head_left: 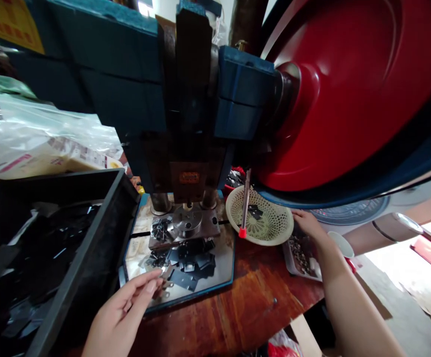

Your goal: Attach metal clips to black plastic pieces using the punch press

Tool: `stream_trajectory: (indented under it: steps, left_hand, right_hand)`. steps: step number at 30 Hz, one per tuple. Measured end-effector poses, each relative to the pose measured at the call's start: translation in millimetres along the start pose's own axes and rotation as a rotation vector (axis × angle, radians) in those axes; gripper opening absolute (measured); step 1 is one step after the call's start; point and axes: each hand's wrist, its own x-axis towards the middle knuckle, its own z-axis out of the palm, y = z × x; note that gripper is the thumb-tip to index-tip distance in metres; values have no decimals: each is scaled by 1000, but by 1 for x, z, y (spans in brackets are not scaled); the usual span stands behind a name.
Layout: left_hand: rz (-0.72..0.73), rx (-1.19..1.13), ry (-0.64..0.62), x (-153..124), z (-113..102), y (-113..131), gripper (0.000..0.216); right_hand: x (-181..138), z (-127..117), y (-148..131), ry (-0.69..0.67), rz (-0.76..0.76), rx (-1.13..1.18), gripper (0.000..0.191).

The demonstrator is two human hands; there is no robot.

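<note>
My left hand (124,307) is low at the front of the press plate (215,277), thumb and forefinger pinched together on a small flat metal piece (166,272). Beside its fingertips, several dark flat plates (185,278) lie in a loose pile. Small dark parts (160,229) are heaped on the left of the die block (213,225), next to the round die (187,220). Out to the right, my right hand (306,222) has its fingers closed at the right rim of a cream plastic basket (271,236). Some dark pieces (255,212) lie inside the basket.
A blue press (122,94) with a big red flywheel (349,99) looms overhead. A red-tipped rod (245,203) stands before the basket. At left is a black bin (89,258) of dark scraps. A tray of small metal parts (300,255) sits under my right forearm.
</note>
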Motion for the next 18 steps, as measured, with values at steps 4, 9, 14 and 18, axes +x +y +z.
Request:
stream_trajectory:
  steps: [4, 9, 14, 18]
  left_hand:
    - [17, -11, -6, -1, 1, 0, 42]
    - [-3, -11, 4, 0, 0, -2, 43]
    - [0, -1, -9, -1, 1, -2, 45]
    - [5, 8, -6, -3, 0, -5, 45]
  right_hand:
    - [-8, -12, 0, 168, 27, -26, 34]
    - [-10, -31, -13, 429, 57, -20, 48]
    - [14, -17, -42, 364, -48, 46, 35]
    - [16, -3, -62, 250, -126, 118, 32]
